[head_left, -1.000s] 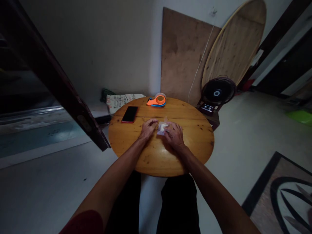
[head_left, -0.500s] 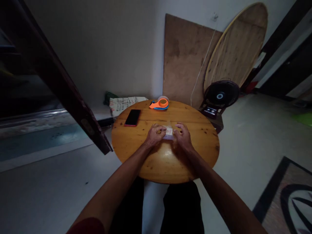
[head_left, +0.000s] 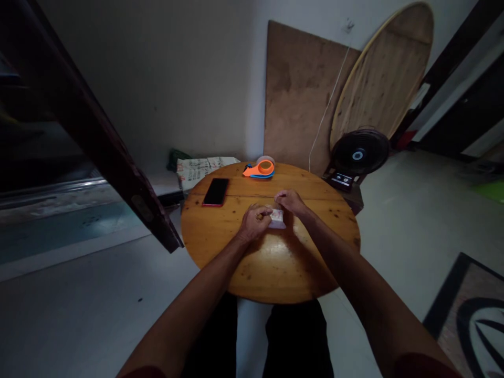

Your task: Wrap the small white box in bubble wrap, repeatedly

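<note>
A small white box (head_left: 277, 219) with faint reddish print lies on the round wooden table (head_left: 271, 273). My left hand (head_left: 255, 221) is closed on the box's left end, fingers curled over it. Just beyond the box's far edge, my right hand (head_left: 291, 201) is pinched with its fingertips together. A see-through strip (head_left: 276, 203), hard to make out, runs between these fingertips and the box. Farther back on the table lies an orange and blue tape dispenser (head_left: 260, 169) with a roll of clear tape in it.
A phone with a red edge (head_left: 216, 192) lies at the table's left. Right of the table stands a black fan (head_left: 359, 152). A brown board (head_left: 301, 100) and a round wooden tabletop (head_left: 386, 73) lean against the wall. A printed sack (head_left: 202, 168) is behind the table's left edge.
My right hand has left the box's right end and moved to its far side, its fingers closing into a pinch. The box sits slightly farther right, still under my left hand.
</note>
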### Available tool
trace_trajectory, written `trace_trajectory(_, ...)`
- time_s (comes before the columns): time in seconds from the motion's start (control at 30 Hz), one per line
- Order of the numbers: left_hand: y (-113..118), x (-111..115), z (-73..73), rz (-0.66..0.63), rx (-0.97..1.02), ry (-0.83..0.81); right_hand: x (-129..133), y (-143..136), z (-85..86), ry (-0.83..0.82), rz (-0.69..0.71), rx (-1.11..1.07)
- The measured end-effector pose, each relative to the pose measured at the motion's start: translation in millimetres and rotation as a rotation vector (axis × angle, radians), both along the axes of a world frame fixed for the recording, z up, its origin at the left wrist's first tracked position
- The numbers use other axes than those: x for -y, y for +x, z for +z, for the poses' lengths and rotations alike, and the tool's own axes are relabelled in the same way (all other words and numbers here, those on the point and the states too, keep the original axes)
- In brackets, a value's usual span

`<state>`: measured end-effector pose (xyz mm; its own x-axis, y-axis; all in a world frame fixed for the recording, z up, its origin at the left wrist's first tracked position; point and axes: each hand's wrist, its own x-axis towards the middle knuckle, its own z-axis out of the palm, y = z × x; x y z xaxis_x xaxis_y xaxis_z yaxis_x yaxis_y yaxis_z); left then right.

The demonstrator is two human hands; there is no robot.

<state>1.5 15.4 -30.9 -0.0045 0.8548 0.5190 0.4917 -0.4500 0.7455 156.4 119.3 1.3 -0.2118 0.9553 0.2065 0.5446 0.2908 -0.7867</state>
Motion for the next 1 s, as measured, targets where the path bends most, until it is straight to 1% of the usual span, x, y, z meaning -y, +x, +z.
trace_trajectory(0.07,1,0,-0.4,0.001,0.009,-0.019,6,3,4.7,-0.013,0.029,-0.007)
trace_trajectory(0.17,2,1,-0.6,0.001,0.030,-0.045,21,8,11.7,-0.011,0.112,-0.016)
trace_trajectory(0.23,2,2,-0.8,-0.013,0.042,-0.050,35,10,14.2,-0.001,0.160,0.031)
trace_trajectory(0.3,3,2,-1.5,-0.036,0.056,-0.047,51,11,15.1,0.035,0.159,0.122)
trace_trajectory(0.37,3,1,-2.6,-0.064,0.078,-0.050,70,11,14.9,0.122,0.129,0.209)
trace_trajectory(0.53,6,-1,-4.0,-0.133,0.220,-0.128,108,12,9.3,0.456,0.116,0.398)
trace_trajectory(0.6,6,0,-3.0,-0.131,0.244,-0.136,118,13,5.2,0.534,0.119,0.458)
trace_trajectory(0.67,5,0,-1.7,-0.101,0.210,-0.098,125,13,0.7,0.582,0.123,0.521)
trace_trajectory(0.73,4,0,-1.1,-0.064,0.143,-0.053,131,12,-3.9,0.615,0.095,0.583)
trace_trajectory(0.83,3,-2,-2.5,-0.053,0.062,-0.035,138,8,-11.1,0.658,-0.010,0.620)
trace_trajectory(0.93,3,-4,-5.2,-0.038,0.043,-0.041,140,5,-18.0,0.719,-0.108,0.602)
trace_trajectory(1.0,3,-5,-6.4,-0.021,0.044,-0.055,139,5,-21.4,0.747,-0.144,0.590)
